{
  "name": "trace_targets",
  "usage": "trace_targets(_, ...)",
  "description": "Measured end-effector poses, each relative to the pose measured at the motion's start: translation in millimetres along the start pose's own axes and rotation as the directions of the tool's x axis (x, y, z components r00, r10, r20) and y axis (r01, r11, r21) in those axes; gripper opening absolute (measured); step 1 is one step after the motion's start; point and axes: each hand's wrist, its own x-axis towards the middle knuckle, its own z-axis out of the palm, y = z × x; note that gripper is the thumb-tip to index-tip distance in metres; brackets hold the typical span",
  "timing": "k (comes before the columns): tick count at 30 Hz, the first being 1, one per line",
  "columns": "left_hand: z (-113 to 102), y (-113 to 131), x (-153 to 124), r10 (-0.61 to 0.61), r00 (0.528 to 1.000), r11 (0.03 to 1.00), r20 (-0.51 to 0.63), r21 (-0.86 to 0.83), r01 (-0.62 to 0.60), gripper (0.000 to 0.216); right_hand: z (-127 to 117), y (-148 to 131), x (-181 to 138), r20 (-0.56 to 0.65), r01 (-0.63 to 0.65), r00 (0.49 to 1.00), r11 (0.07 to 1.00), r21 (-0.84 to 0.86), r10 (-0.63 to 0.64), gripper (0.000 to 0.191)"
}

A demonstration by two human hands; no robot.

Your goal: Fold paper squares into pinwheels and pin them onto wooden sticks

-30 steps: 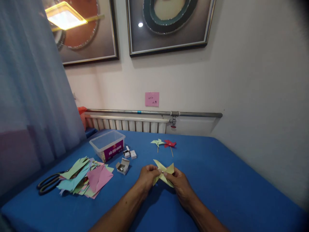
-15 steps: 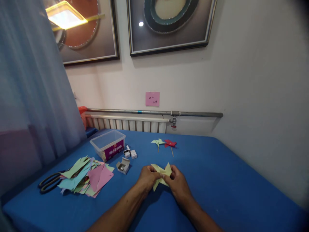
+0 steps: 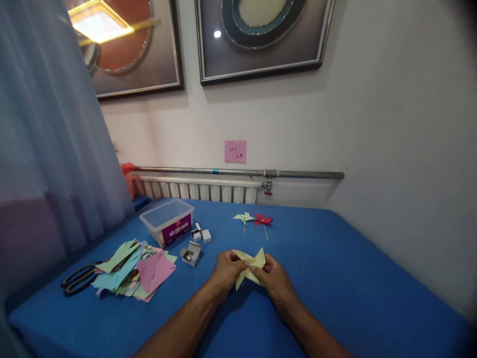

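Observation:
Between my two hands is a pale yellow paper pinwheel (image 3: 255, 260), its blades folded in toward the middle. My left hand (image 3: 228, 271) grips its left side, thumb pressed near the centre. On the other side my right hand (image 3: 275, 279) pinches it, its thumb also close to the centre. Both hands are closed on the paper, a little above the blue table (image 3: 357, 298). Whether a pin sits at the centre is too small to tell. Beyond my hands lie a light green pinwheel (image 3: 244, 218) and a red pinwheel (image 3: 263, 220), each on a stick.
To the left, cut paper sheets (image 3: 152, 271) lie piled over black-handled scissors (image 3: 80, 279). Behind them stands a clear plastic tub (image 3: 166, 223). An open small box (image 3: 191, 254) holds shiny bits, with more small boxes (image 3: 201, 234) nearby. A radiator (image 3: 197, 191) runs along the wall.
My hands keep hold of the yellow pinwheel; it has tilted slightly and my left thumb has shifted a little at the centre. Other things stay where they were.

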Motion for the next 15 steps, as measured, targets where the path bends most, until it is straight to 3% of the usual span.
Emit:
trace_targets(3,-2.1,2.3,-0.3,0.014,1.0,0.996,0.007,-0.093,-0.013,0.023,-1.0,1.5,-0.2,-0.032,0.025,0.999,0.999,-0.029,-0.026,0.043)
trace_targets(7,-4.3,0.3,2.4,0.018,1.0,0.996,-0.009,-0.09,-0.018,0.021,-2.9,0.8,-2.2,-0.065,0.029,0.997,0.998,-0.058,-0.033,0.04)
trace_targets(15,-2.2,3.4,0.4,0.053,0.999,0.992,-0.007,-0.111,-0.053,0.023,-5.7,12.1,7.1,-0.066,-0.017,0.998,0.999,0.038,0.019,0.045)
